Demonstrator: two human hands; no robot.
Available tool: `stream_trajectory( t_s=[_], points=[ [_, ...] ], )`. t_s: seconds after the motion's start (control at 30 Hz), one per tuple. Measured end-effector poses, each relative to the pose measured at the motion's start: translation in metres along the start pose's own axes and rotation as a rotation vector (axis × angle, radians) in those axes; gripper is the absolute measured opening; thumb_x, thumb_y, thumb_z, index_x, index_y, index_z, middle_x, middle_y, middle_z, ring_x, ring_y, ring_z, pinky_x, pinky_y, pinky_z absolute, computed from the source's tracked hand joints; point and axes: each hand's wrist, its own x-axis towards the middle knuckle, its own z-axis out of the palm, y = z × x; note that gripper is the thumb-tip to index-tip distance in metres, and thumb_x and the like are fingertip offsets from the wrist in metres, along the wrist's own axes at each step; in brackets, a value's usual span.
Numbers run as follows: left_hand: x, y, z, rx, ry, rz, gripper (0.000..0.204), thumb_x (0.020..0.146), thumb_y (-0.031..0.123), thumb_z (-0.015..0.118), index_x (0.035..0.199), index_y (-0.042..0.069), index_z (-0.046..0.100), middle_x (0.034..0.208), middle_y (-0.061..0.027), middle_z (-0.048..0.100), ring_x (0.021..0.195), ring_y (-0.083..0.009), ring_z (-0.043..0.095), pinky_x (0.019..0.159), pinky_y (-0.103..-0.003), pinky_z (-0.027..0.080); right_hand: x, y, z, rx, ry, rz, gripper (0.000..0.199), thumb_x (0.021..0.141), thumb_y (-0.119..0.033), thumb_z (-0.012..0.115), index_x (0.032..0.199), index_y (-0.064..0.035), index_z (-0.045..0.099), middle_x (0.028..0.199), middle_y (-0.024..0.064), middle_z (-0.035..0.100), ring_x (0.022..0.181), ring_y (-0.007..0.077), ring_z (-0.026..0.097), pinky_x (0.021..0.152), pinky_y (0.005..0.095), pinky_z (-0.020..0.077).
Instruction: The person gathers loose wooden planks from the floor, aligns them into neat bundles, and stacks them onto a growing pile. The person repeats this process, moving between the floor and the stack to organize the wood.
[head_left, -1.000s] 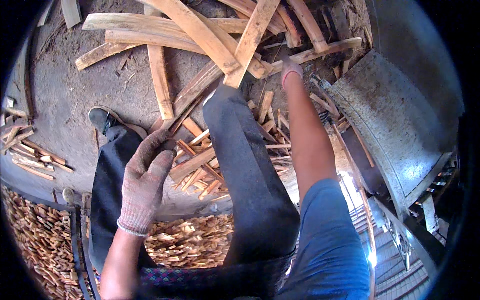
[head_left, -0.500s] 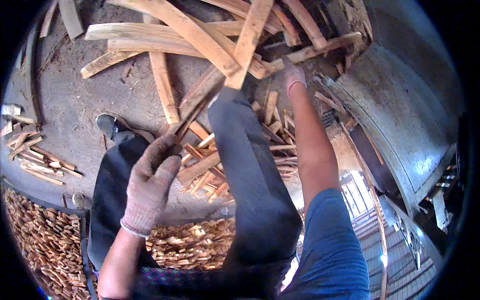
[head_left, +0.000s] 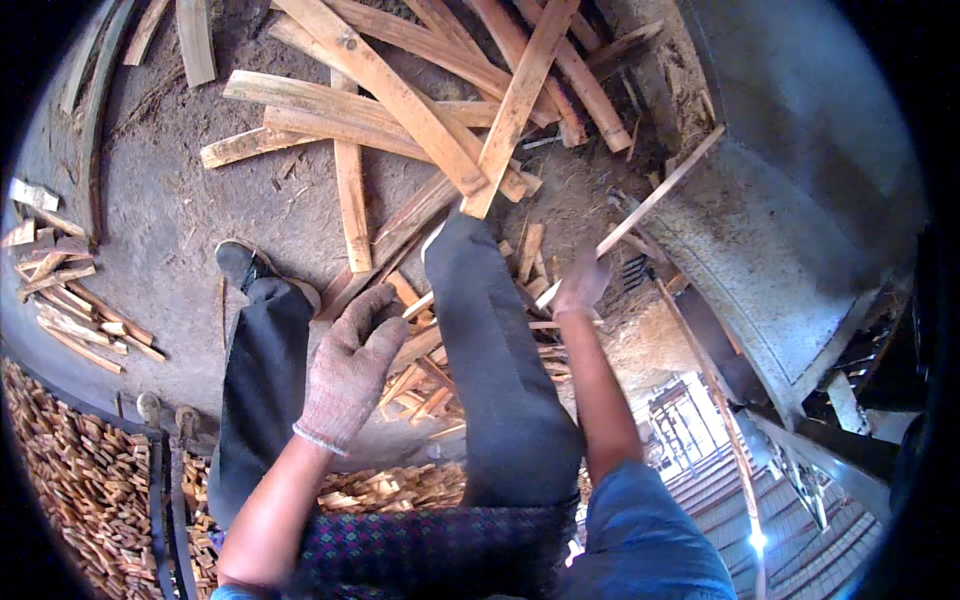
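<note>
My right hand (head_left: 583,285), in a pale glove and slightly blurred, grips a long thin wooden strip (head_left: 660,192). The strip slants up to the right, and its lower end shows just left of the hand. In front of my body is my left hand (head_left: 350,365), also gloved, its fingers bent and thumb apart, with nothing visible between them. It hovers above short split wood pieces (head_left: 420,385), beside a darker wooden plank (head_left: 410,220) on the ground. Beyond my right leg, curved wooden slats (head_left: 400,110) lie crossed in a loose heap.
To the right stands a large grey metal sheet or housing (head_left: 770,240) with a curved edge. A small wood pile (head_left: 75,280) lies at the left. Masses of short wood chunks (head_left: 80,480) fill the lower left behind a dark rim. My legs straddle the short pieces.
My right hand has drawn back toward me, bringing the wooden strip out of the heap, its far end now pointing up right. My left hand has shifted right. The view has turned slightly.
</note>
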Motion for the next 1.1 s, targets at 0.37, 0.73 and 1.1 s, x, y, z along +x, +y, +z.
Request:
stream_trajectory(
  t_s=[0.37, 0.73, 1.1],
  points=[
    [0.006, -0.005, -0.01, -0.07, 0.067, 0.032, 0.046, 0.103, 0.017, 0.063, 0.144, -0.003, 0.057, 0.129, -0.0098, 0.068, 0.117, -0.0132, 0.062, 0.103, -0.028, 0.049, -0.019, -0.138, 0.104, -0.555, -0.26, -0.693, 0.069, 0.089, -0.048, 0.07, 0.132, 0.0037, 0.056, 0.123, 0.0353, 0.065, 0.117, 0.0471, 0.064, 0.096, 0.0526, 0.0515],
    [0.01, -0.002, -0.01, -0.08, 0.105, 0.06, 0.048, 0.101, 0.017, 0.068, 0.143, -0.004, 0.058, 0.122, -0.0129, 0.071, 0.111, -0.0149, 0.066, 0.1, -0.029, 0.052, -0.041, -0.176, 0.172, -0.406, -0.528, -0.622, 0.072, 0.085, -0.047, 0.074, 0.132, 0.0053, 0.058, 0.114, 0.0337, 0.07, 0.106, 0.046, 0.07, 0.095, 0.0527, 0.0538],
    [0.011, -0.003, -0.007, -0.135, 0.131, 0.026, 0.044, 0.1, 0.015, 0.068, 0.139, -0.003, 0.062, 0.119, -0.0077, 0.073, 0.108, -0.0112, 0.066, 0.096, -0.027, 0.053, 0.078, -0.225, 0.194, -0.685, 0.018, -1.312, 0.053, 0.095, -0.046, 0.065, 0.125, -0.0017, 0.062, 0.107, 0.028, 0.071, 0.098, 0.0453, 0.07, 0.087, 0.0549, 0.0568]
  ],
)
